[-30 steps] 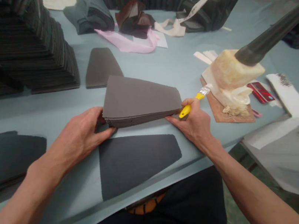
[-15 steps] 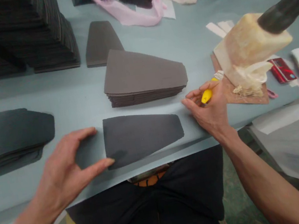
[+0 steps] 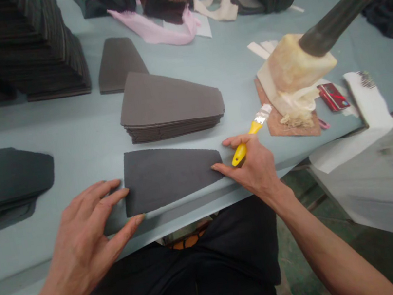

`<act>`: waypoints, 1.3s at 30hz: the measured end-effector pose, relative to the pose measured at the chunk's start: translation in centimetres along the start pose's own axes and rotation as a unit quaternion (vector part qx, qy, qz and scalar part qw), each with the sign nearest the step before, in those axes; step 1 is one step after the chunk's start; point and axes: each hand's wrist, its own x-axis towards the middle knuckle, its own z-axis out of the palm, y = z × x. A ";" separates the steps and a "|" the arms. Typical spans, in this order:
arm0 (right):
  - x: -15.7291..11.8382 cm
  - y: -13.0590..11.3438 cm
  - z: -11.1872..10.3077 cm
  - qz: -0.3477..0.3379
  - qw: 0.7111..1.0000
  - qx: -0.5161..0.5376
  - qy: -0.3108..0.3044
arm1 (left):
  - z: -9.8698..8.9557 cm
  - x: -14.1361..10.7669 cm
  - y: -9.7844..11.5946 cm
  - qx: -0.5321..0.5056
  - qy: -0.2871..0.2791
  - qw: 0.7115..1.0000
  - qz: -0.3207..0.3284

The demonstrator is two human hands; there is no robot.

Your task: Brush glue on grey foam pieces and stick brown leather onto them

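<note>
A dark grey tapered panel [image 3: 171,176] lies flat near the table's front edge. At its wide left end, my left hand [image 3: 86,228] is open, thumb and fingers apart by the panel's edge. My right hand [image 3: 253,161] holds a paintbrush [image 3: 240,154] with a yellow handle, its bristle end pointing up and away to the right. The thumb of that hand is at the panel's narrow right end. Just behind lies a stack of brownish-grey tapered panels [image 3: 170,97], partly covering another grey piece [image 3: 120,62].
Tall dark stacks [image 3: 52,50] stand at the back left, and dark green panels [image 3: 5,176] lie at the left. A glue-stained container [image 3: 298,61] rests on a brown board [image 3: 276,123]. Beside it is a red box [image 3: 333,96]. Pink cloth [image 3: 160,29] lies at the back.
My right hand has moved in to the panel's narrow end, the brush now more visible. My left fingers have come closer to the wide end. The view has shifted right.
</note>
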 end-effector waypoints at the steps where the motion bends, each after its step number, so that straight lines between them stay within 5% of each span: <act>1: 0.0 0.0 0.0 -0.002 1.000 -0.003 0.001 | 0.1 -0.1 0.1 -0.001 0.000 1.000 -0.003; 18: 0.0 0.4 0.0 -0.049 0.999 0.001 0.025 | 1.7 -1.4 0.2 -0.044 0.025 0.996 -0.077; 24: 1.4 0.0 -1.2 -0.037 0.997 0.038 0.048 | 0.8 -0.6 -0.3 -0.088 0.041 0.988 -0.122; 30: 3.9 -2.0 -3.2 0.013 0.990 0.118 0.080 | -0.9 2.6 -1.2 -0.099 0.076 0.976 -0.178; 34: 7.0 -3.9 -4.2 0.085 0.945 0.275 0.153 | -2.1 6.6 -1.5 -0.084 0.090 0.984 -0.126; 39: 11.2 -4.8 -4.9 0.138 0.889 0.415 0.135 | -2.9 10.7 -0.5 -0.075 0.096 0.991 -0.052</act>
